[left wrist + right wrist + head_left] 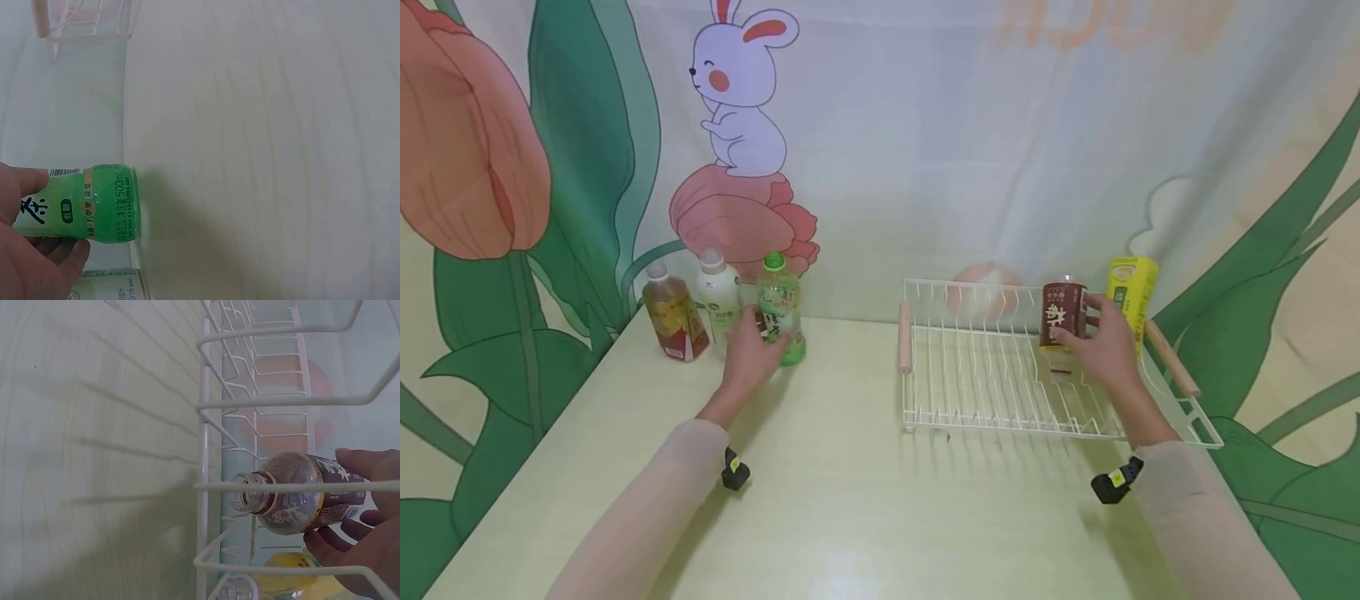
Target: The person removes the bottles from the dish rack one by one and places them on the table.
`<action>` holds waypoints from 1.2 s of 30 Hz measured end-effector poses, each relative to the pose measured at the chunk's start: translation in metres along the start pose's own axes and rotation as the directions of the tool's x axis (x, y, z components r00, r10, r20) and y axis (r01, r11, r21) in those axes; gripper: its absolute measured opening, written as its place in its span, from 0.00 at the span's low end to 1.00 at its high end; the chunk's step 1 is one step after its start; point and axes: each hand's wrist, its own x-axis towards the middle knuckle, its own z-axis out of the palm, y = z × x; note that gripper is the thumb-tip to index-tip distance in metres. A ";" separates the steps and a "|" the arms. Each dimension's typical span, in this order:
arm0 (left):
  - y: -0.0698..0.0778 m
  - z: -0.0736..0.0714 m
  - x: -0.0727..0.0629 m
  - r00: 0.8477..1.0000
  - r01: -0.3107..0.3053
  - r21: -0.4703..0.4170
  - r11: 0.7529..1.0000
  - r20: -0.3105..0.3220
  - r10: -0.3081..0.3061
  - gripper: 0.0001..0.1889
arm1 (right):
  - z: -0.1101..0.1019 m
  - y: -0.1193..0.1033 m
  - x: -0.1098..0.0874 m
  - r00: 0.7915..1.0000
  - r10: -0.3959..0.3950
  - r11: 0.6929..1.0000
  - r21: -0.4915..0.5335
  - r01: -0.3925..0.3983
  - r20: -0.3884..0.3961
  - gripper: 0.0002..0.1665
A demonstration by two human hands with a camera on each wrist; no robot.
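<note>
A green-labelled tea bottle (781, 296) stands upright on the table, and my left hand (748, 346) grips it round the middle. In the left wrist view the green bottle's base (115, 203) is at the tabletop. On the other side, my right hand (1108, 346) holds a dark-red-labelled bottle (1063, 308) upside down in the white wire rack (1000, 423). Its clear neck (250, 494) points down between the wires in the right wrist view. Just right of it, a yellow-labelled bottle (1131, 283) leans in the rack, also neck down.
Left of the green bottle stand a white-labelled bottle (718, 292) and a bottle of brown drink (673, 321). The rack has wooden handles (904, 337) at its two ends. A printed curtain (880, 167) hangs behind the table (865, 500).
</note>
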 end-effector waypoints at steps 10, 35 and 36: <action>0.000 -0.005 -0.003 1.000 0.016 0.004 1.000 0.020 -0.016 0.34 | 0.003 0.011 0.006 0.996 0.081 0.996 -0.041 -0.079 0.047 0.55; 0.002 -0.020 -0.015 0.988 0.030 0.108 0.994 0.144 -0.045 0.40 | -0.001 0.009 0.005 0.982 0.126 0.981 -0.166 -0.102 0.142 0.56; 0.000 -0.021 -0.018 0.986 0.036 0.117 0.992 0.157 -0.055 0.41 | 0.000 0.010 0.004 0.981 0.127 0.980 -0.172 -0.101 0.147 0.55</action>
